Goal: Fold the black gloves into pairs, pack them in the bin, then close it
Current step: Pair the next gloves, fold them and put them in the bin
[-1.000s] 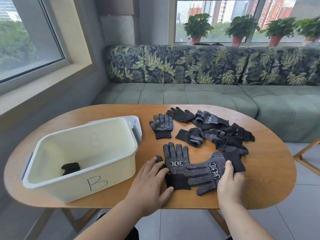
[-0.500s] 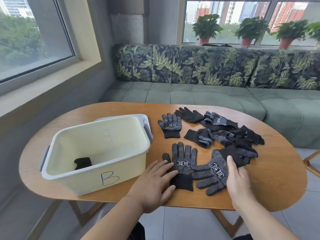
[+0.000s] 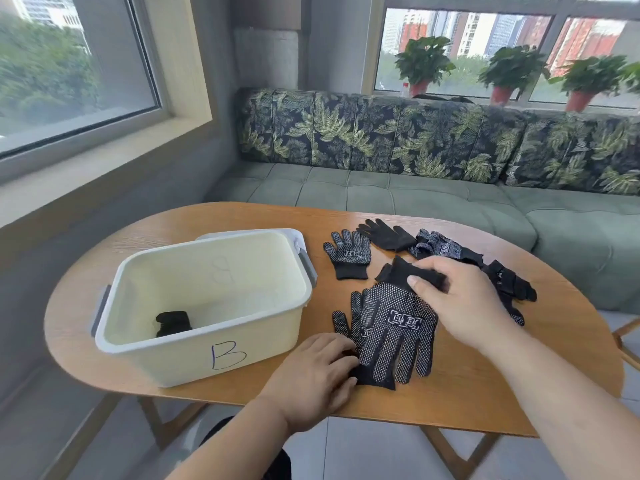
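A black dotted glove (image 3: 394, 327) lies on top of a second glove (image 3: 343, 322) at the table's front, fingers pointing toward me. My right hand (image 3: 464, 306) pinches the top glove's cuff (image 3: 401, 275) at its far end. My left hand (image 3: 315, 375) presses flat on the lower glove's cuff near the table edge. The cream bin (image 3: 207, 341) marked "B" stands open at the left, with one folded black pair (image 3: 172, 323) inside. A single glove (image 3: 348, 254) lies flat behind, and several loose gloves (image 3: 446, 247) are piled at the back right, partly hidden by my right hand.
The grey bin lid (image 3: 301, 251) lies under or behind the bin. The oval wooden table (image 3: 540, 358) has bare wood at the right and far left. A green sofa (image 3: 415, 195) runs behind it, and a wooden chair leg (image 3: 627, 330) shows at the right edge.
My right hand swung the dotted glove round and laid it over the glove under my left hand. The camera moved closer and to the left.
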